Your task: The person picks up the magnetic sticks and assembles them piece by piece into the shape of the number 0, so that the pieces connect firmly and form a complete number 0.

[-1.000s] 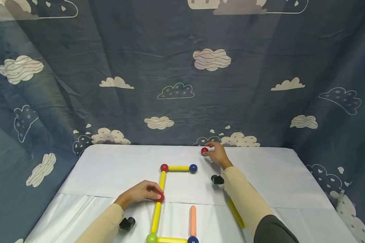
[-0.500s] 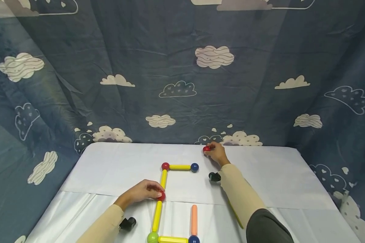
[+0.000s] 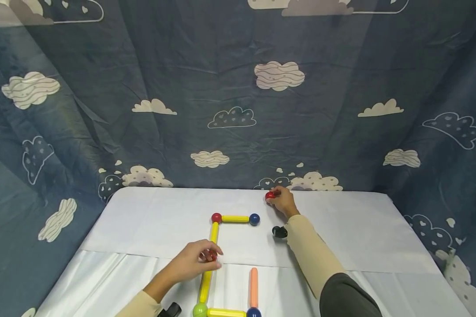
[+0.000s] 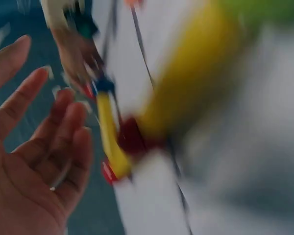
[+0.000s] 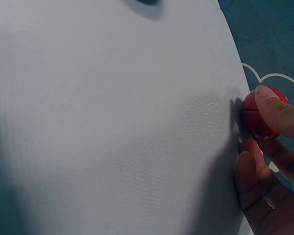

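Observation:
My right hand (image 3: 286,203) pinches a red ball (image 3: 269,197) near the table's far edge. In the right wrist view, the thumb lies across this red ball (image 5: 257,115). My left hand (image 3: 186,263) holds nothing, its fingers spread around the middle red ball (image 3: 213,255), partly hidden behind them. That ball joins two yellow rods (image 3: 205,288) in a line. A far red ball (image 3: 216,217) joins this line to a sideways yellow rod (image 3: 235,219), ending in a blue ball (image 3: 254,219). The left wrist view, blurred, has the open left hand (image 4: 44,147) apart from the middle ball (image 4: 132,136).
Nearer me, a green ball (image 3: 200,310) connects to another yellow rod (image 3: 226,313) and a blue ball (image 3: 254,312), from which a salmon-coloured rod (image 3: 254,287) points away. White cloth (image 3: 143,220) covers the table. A cloud-patterned curtain (image 3: 222,88) hangs behind and at both sides.
My left hand has let go of the middle red ball and drawn slightly toward me, its fingers opening. The right hand still holds its red ball, nearly in place.

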